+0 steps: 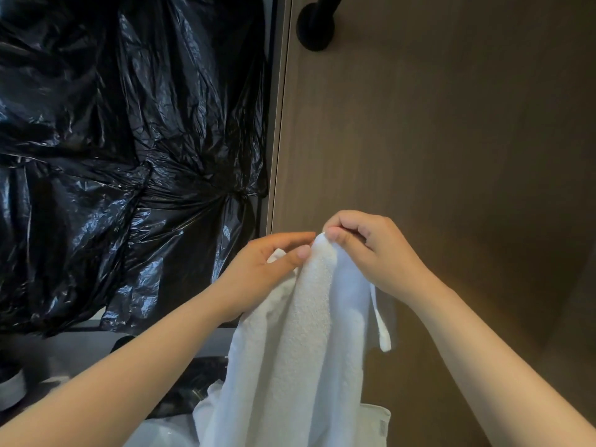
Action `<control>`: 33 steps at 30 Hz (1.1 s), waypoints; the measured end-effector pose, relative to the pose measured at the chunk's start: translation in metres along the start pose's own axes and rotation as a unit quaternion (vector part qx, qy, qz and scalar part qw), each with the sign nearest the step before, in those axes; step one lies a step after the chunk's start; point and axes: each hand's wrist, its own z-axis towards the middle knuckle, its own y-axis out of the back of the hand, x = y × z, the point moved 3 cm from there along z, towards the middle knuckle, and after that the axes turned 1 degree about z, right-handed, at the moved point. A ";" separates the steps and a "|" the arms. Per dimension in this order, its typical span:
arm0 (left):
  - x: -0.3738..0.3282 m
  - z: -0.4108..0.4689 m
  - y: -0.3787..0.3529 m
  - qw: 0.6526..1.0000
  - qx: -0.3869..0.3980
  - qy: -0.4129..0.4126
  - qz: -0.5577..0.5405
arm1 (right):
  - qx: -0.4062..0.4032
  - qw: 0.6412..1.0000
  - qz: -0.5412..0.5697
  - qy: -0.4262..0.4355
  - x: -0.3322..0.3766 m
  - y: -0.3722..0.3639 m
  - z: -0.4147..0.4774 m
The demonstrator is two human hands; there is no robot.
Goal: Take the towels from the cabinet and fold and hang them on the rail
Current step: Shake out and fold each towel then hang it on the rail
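Left of towel (309,317), black plastic (129,124).

Towel (309,333): white terry, bunched lengthwise into loose vertical folds, hanging from its raised top end. Right hand (364,250) pinches top corner; left hand (267,272) grips fold just beside it. Narrow hem strip dangles off right side. Lower end runs out of bottom of view.

Rail (316,27): black, round wall mount plus bar stub, at top of view, well above towel.

Towel (309,333) between hands, plastic sheeting (129,140) left.
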 end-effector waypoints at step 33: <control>0.011 0.022 0.020 0.950 -0.277 0.034 0.139 | -0.071 0.959 0.220 -0.162 -0.037 0.025 -0.038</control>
